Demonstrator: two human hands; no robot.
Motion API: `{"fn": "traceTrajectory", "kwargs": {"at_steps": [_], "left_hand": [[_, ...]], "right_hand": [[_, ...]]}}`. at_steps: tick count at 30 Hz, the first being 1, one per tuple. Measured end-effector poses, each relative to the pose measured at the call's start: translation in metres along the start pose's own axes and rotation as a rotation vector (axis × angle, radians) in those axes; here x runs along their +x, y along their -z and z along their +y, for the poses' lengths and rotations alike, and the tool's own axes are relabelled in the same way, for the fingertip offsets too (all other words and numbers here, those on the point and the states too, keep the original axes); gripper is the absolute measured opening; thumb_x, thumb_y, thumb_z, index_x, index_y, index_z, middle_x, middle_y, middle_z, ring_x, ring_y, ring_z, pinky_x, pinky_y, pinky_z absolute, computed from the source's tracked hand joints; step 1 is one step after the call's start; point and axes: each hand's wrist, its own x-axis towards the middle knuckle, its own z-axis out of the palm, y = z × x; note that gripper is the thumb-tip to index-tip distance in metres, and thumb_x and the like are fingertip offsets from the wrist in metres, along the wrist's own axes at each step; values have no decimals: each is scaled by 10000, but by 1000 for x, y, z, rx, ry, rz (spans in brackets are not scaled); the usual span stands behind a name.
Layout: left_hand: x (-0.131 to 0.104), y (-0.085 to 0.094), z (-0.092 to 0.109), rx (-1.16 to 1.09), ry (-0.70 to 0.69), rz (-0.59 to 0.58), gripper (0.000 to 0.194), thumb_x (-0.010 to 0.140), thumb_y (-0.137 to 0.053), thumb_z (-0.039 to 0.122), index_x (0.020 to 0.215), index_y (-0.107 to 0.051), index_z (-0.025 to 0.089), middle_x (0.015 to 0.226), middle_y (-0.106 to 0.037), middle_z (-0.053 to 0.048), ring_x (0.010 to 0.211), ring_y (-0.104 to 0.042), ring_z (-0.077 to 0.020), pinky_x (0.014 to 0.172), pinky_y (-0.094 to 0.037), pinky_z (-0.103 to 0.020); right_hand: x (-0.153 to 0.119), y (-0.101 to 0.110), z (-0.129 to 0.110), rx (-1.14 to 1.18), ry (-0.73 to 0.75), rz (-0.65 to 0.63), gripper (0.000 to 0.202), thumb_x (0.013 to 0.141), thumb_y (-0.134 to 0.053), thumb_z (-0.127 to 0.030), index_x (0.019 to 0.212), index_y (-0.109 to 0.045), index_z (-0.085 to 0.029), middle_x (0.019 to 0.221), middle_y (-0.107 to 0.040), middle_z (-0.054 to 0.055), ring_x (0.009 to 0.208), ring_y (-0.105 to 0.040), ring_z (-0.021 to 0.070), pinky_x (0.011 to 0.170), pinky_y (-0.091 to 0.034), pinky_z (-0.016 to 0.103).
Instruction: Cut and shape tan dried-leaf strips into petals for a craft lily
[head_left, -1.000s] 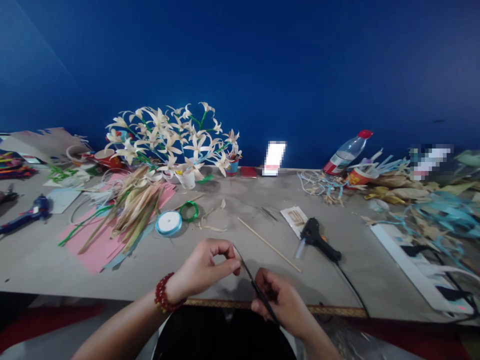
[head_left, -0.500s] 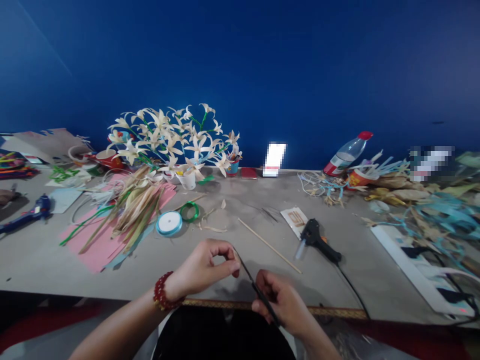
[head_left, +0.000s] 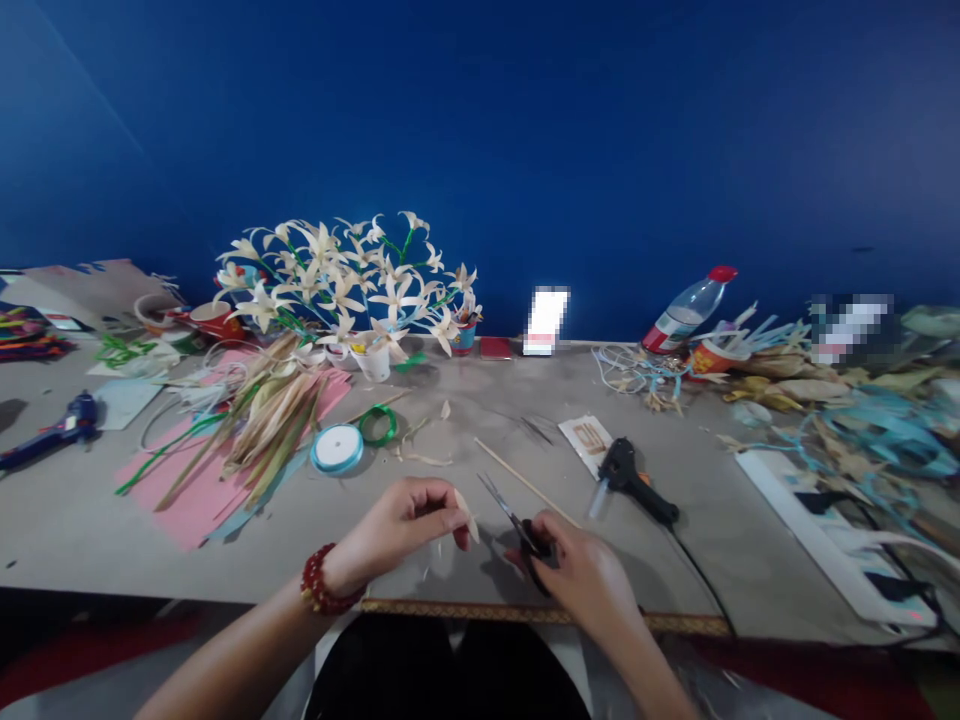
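My left hand (head_left: 420, 525), with a red bead bracelet at the wrist, pinches a small pale petal (head_left: 466, 514) between thumb and fingers above the table's front part. A pair of black-handled scissors (head_left: 517, 520) is gripped in my right hand (head_left: 574, 565); its blades are slightly apart and point up and left, close to the petal without touching it. Behind the scissors lies a thin wooden stick (head_left: 517, 470). Beyond my left hand are a roll of light blue ribbon (head_left: 337, 450) and a roll of green tape (head_left: 379, 426).
White artificial flowers (head_left: 352, 280) stand in cups at the back. Dried husk strips (head_left: 262, 420) lie on pink paper to the left. A black glue gun (head_left: 637, 482) and its cord are on the right, beside a power strip (head_left: 810, 530). A bottle (head_left: 690, 312) leans at the back.
The scissors have swung from steeply angled near my left fingers to pointing up-left, with their blades parted. The petal in my left hand now shows more fully.
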Motion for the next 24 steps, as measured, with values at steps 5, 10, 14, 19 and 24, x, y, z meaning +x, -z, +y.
{"fn": "traceTrajectory", "kwargs": {"at_steps": [5, 10, 14, 19, 24], "left_hand": [[0, -3, 1, -57, -9, 34, 293, 888, -616, 387, 748, -680, 137, 752, -718, -65, 749, -636, -172, 773, -460, -282], [0, -8, 0, -89, -8, 109, 288, 854, -657, 408, 731, -648, 148, 741, -710, -53, 718, -614, -164, 727, -436, -266], [0, -12, -5, -148, -24, 87, 272, 847, -673, 397, 749, -643, 145, 742, -700, -49, 721, -613, -163, 732, -437, -267], [0, -15, -6, -208, -34, 80, 253, 846, -681, 365, 733, -630, 145, 717, -691, -38, 710, -609, -154, 749, -445, -268], [-1, -16, -5, -231, -27, 79, 248, 846, -681, 360, 737, -632, 142, 719, -693, -43, 709, -615, -155, 749, -448, -269]], "right_hand": [[-2, -3, -5, 50, 15, -10, 336, 749, -713, -459, 646, -488, -231, 592, -498, -32, 559, -446, 151, 540, -328, 248], [-13, -10, -19, 371, 13, -217, 494, 717, -692, -637, 649, -436, -220, 580, -406, -56, 538, -332, 111, 505, -304, 230], [-21, -11, -24, 490, 22, -322, 547, 699, -652, -730, 741, -484, -211, 688, -540, -6, 593, -421, 127, 552, -365, 238], [-24, -8, -25, 482, 27, -335, 558, 684, -671, -731, 752, -488, -208, 691, -541, -2, 585, -421, 125, 530, -346, 235], [-24, -9, -24, 436, 36, -309, 510, 720, -679, -683, 736, -503, -206, 662, -520, -15, 575, -385, 119, 518, -319, 227]]}}
